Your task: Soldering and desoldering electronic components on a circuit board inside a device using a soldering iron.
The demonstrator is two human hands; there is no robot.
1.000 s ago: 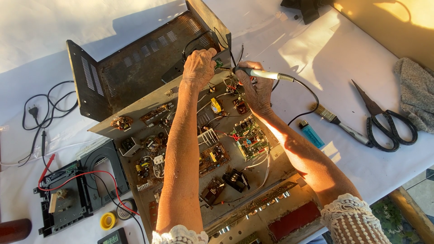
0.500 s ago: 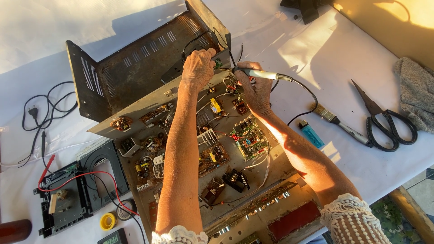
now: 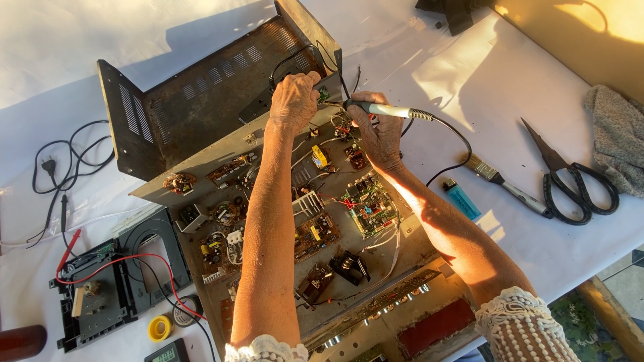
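The right hand [image 3: 379, 137] grips a soldering iron [image 3: 386, 110] over the far end of the open chassis [image 3: 268, 201]. Just beside it, the left hand [image 3: 293, 100] is curled closed, pressing on the wiring there.

Rusty matt metal chassis [image 3: 201, 100]

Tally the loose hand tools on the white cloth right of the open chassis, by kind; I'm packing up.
Scissors: 1
Paintbrush: 1
Blue lighter: 1
Total: 3
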